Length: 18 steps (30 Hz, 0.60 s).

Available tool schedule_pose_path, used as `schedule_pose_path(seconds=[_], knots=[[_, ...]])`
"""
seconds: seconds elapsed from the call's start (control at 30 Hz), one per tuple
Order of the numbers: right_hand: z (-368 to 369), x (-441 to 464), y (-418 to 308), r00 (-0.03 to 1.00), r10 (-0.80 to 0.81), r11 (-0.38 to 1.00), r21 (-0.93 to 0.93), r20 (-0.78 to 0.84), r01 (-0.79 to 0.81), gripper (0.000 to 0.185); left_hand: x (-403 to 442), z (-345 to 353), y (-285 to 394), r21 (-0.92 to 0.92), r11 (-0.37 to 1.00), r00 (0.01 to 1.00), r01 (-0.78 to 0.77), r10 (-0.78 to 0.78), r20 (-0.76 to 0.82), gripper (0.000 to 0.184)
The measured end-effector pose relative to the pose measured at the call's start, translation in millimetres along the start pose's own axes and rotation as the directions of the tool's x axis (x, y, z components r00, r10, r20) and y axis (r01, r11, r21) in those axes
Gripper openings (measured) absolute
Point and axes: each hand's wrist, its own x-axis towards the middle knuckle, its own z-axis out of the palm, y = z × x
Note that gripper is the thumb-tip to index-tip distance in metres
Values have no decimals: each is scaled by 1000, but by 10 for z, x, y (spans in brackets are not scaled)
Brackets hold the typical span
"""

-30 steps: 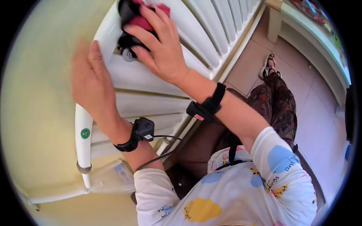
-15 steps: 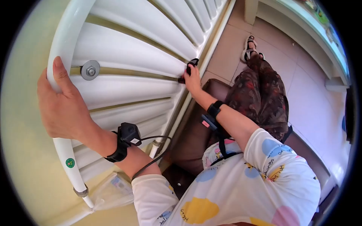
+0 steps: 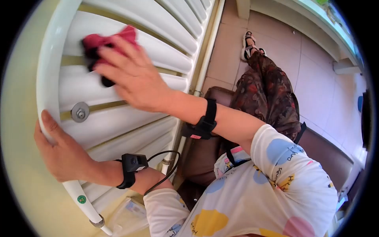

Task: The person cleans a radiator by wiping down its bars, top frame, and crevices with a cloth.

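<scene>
A white slatted radiator [image 3: 118, 118] stands against a pale yellow wall at the left. My left hand [image 3: 63, 152] is wrapped round its rounded outer rail, thumb on the near side, just below a round metal washer and bolt [image 3: 80, 112]. Over the upper slats, my right hand [image 3: 134, 75] presses a red and black cloth [image 3: 103, 44], its fingers slightly blurred by motion. The cloth lies bunched under the fingertips and partly hidden by them. Each wrist wears a black strap with a small device.
A white pipe [image 3: 209, 51] runs along the radiator's far edge. Below it is a brown leather seat [image 3: 201, 162]. A clear plastic bag [image 3: 128, 217] hangs at the lower left. A pale table [image 3: 308, 23] stands at the upper right, above the tiled floor [image 3: 276, 43].
My right hand has gone from the top of the slats to their far inner end, then back toward the outer rail with the cloth. My left hand now grips the rail lower in view.
</scene>
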Motion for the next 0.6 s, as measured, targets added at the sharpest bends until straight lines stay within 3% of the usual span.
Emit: schedule_pose_path(seconds=[0.1, 0.17, 0.23, 0.3, 0.4, 0.47, 0.57, 0.6], knots=[[91, -686, 466, 968, 241, 966, -81, -66, -246, 63, -32, -25, 78, 23, 999, 999, 34, -34, -1, 46], [123, -1164, 674, 883, 464, 880, -73, -69, -468, 68, -32, -17, 87, 59, 998, 1000, 24, -23, -7, 44], [181, -1590, 969, 771, 632, 757, -148, -81, -636, 71, -53, -29, 110, 74, 991, 992, 114, -117, 36, 49], [179, -2001, 1308, 653, 754, 648, -82, -68, -757, 65, -66, -25, 119, 76, 993, 995, 95, -97, 20, 49], [-26, -2038, 1442, 665, 745, 666, -98, 49, -739, 63, -61, -20, 110, 64, 996, 998, 58, -58, -5, 48], [-94, -1972, 1541, 511, 837, 507, 71, 197, -859, 63, -37, -2, 56, 51, 998, 1000, 20, -20, 2, 46], [-144, -1212, 1079, 475, 862, 469, 77, 178, -880, 62, -31, -5, 68, 57, 998, 999, -25, 27, -29, 47], [-40, -1040, 857, 681, 731, 678, 60, 52, -732, 61, -33, -29, 77, 32, 999, 1000, 9, -9, -2, 49]])
